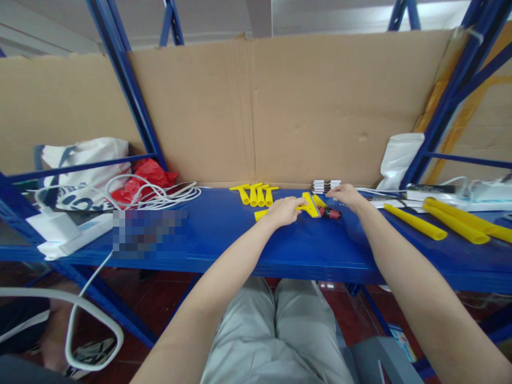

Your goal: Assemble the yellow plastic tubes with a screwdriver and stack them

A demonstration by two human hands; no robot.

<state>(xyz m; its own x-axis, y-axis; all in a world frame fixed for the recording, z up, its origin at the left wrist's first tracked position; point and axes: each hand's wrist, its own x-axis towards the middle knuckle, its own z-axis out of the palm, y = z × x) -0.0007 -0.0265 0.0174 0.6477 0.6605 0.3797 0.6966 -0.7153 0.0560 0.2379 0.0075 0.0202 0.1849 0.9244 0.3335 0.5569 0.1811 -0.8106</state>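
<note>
My left hand [283, 211] is closed around the yellow handle of a scraper [309, 206], whose wide T-shaped head points right. My right hand [347, 195] reaches beside a small stack of white boxes [321, 185], its fingertips pinched together low over the table. Whatever lies between those fingertips is too small to make out. A small yellow piece [319, 201] lies between the hands. Just right of the scraper head rests a short red and black tool [330, 213], probably a screwdriver. Several yellow scrapers [253, 195] lie in a row behind my left hand.
Yellow tubes [416, 222] lie on the blue table [224, 240] at right. A white power strip [76, 237], coiled white cables [172, 196], a red plastic bag [150, 178] and a white cloth bag [86, 160] stand left. Cardboard [320, 106] closes off the back between blue posts.
</note>
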